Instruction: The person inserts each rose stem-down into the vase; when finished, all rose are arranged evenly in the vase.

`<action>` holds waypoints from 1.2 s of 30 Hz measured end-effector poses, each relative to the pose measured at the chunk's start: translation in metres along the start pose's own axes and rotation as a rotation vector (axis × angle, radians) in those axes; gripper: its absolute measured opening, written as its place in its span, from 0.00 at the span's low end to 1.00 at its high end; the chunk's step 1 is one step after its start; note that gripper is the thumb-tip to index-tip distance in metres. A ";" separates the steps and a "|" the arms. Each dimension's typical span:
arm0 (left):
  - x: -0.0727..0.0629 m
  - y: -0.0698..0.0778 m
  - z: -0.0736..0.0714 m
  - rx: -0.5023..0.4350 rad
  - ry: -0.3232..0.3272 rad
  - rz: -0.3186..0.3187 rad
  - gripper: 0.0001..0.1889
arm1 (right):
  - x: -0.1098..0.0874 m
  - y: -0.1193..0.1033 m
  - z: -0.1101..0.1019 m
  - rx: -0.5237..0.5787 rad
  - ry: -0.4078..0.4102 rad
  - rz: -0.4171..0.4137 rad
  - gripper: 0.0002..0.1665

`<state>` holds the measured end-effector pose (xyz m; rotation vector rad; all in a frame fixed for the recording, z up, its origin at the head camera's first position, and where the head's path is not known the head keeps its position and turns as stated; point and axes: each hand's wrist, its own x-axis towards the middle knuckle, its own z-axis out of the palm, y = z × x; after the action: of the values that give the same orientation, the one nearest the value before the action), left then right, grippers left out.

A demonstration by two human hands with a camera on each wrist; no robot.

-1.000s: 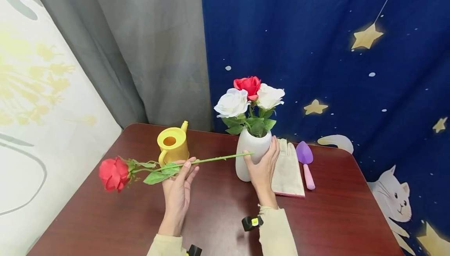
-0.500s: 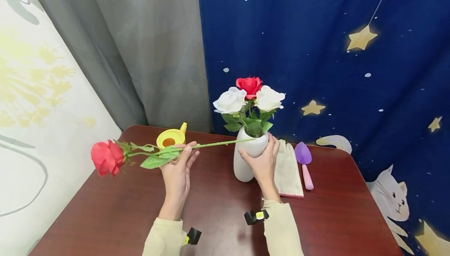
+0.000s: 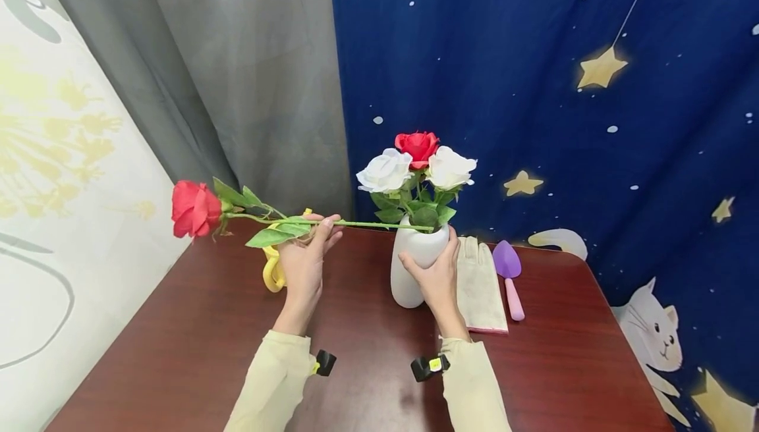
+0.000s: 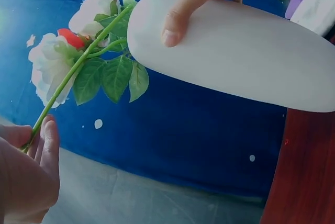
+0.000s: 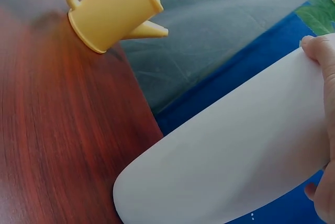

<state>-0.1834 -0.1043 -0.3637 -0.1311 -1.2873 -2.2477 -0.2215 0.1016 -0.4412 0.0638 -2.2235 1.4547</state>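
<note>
My left hand [image 3: 304, 267] pinches the green stem of a red rose [image 3: 196, 209], its bloom pointing left. The stem lies nearly level, and its bare tip is at the mouth of a white vase [image 3: 409, 274]; whether it is inside the opening I cannot tell. My right hand [image 3: 437, 280] grips the vase's right side near the top, thumb across the front. Two white roses [image 3: 385, 170] and another red rose [image 3: 418, 147] stand in the vase with green leaves below their blooms. In the left wrist view the held stem [image 4: 68, 77] crosses in front of the white blooms.
Behind my left hand is a yellow watering can [image 5: 112, 12], mostly hidden in the head view. Right of the vase lie a pale work glove [image 3: 483, 290] and a purple trowel [image 3: 507, 261] with a pink handle. Curtains hang behind the brown table [image 3: 367, 353].
My left hand has risen and carried the red rose upward, its stem tip going from the vase's front up to its mouth. My right hand keeps its grip on the vase.
</note>
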 end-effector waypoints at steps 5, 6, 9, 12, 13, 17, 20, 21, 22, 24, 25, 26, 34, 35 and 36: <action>0.006 -0.001 0.005 0.012 -0.013 0.044 0.14 | -0.001 0.000 0.002 0.019 -0.016 0.004 0.64; 0.007 -0.001 0.005 0.016 -0.012 0.049 0.15 | -0.001 0.000 0.002 0.019 -0.018 0.005 0.64; 0.009 -0.003 0.007 0.036 -0.011 0.053 0.16 | -0.001 0.000 0.004 0.033 -0.014 0.003 0.64; 0.011 -0.008 0.010 0.069 -0.004 0.053 0.16 | -0.001 0.000 0.006 0.034 -0.002 -0.001 0.63; 0.012 -0.010 0.010 0.080 0.001 0.054 0.15 | -0.001 0.000 0.007 0.031 0.002 0.000 0.63; 0.008 -0.015 0.013 0.121 0.006 0.057 0.13 | -0.004 0.001 0.010 0.011 0.014 0.008 0.63; 0.005 -0.015 0.016 0.134 0.001 0.051 0.13 | -0.008 0.002 0.010 0.014 0.014 0.013 0.62; 0.004 -0.013 0.017 0.139 -0.004 0.051 0.13 | -0.008 0.003 0.010 0.015 0.014 0.014 0.63; 0.003 -0.011 0.019 0.153 -0.010 0.052 0.12 | -0.009 0.004 0.010 0.017 0.014 0.015 0.63; 0.001 -0.004 0.024 0.194 -0.036 0.059 0.11 | -0.009 0.005 0.009 0.020 0.015 0.014 0.63; 0.001 -0.001 0.028 0.221 -0.054 0.066 0.11 | -0.009 0.005 0.009 0.022 0.019 0.013 0.63; 0.000 0.003 0.031 0.256 -0.072 0.077 0.10 | -0.009 0.005 0.009 0.023 0.023 0.010 0.63; -0.001 0.017 0.050 0.400 -0.137 0.121 0.08 | -0.006 0.002 0.007 0.051 0.041 -0.015 0.62; -0.001 0.017 0.051 0.407 -0.137 0.121 0.08 | -0.006 0.002 0.007 0.052 0.043 -0.018 0.62; -0.001 0.016 0.052 0.410 -0.137 0.123 0.08 | -0.006 0.002 0.007 0.054 0.046 -0.020 0.62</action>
<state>-0.1835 -0.0677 -0.3235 -0.2085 -1.7343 -1.8559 -0.2190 0.0953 -0.4477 0.0692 -2.1418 1.4905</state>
